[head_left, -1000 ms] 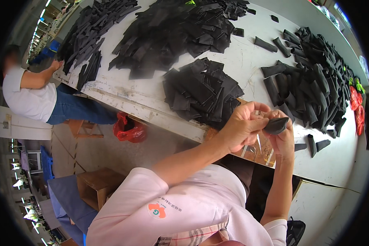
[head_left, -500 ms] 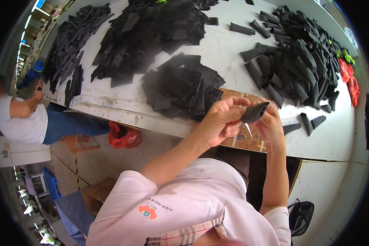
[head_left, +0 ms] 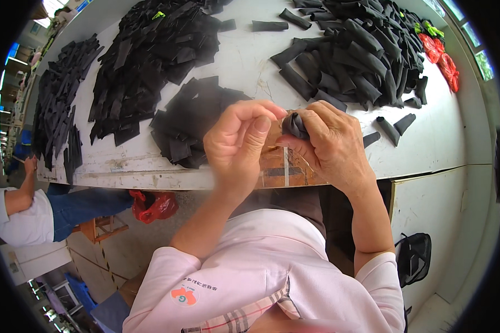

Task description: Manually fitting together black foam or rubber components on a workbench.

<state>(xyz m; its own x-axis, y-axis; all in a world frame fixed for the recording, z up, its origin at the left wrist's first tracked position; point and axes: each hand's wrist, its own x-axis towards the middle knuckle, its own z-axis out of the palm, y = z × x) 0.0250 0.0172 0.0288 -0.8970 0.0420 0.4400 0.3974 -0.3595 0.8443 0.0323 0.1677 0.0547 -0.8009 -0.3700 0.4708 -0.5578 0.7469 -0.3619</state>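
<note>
My right hand (head_left: 336, 141) is closed on a small rolled tube of black fabric (head_left: 295, 126), whose open end points toward my left hand. My left hand (head_left: 240, 139) is just left of it with fingers curled. Its index fingertip reaches the tube's edge, and its thumb bends in toward the fingers; anything pinched there is too small to make out. Both hands are above a brown board (head_left: 272, 166) at the table's near edge. A stack of flat black fabric pieces (head_left: 191, 119) lies beyond my left hand.
The white table (head_left: 250, 58) carries a large heap of flat black pieces (head_left: 155, 61), narrow strips (head_left: 61, 94) at far left, and a pile of black tubes (head_left: 361, 55) at right. Red plastic bags (head_left: 441, 61) lie far right. Another person (head_left: 25, 216) sits at left by a red bag (head_left: 153, 205).
My left hand has moved off the fabric tube to its left. My right hand now wraps round the tube, its back turned upward. The whole view has shifted with my head.
</note>
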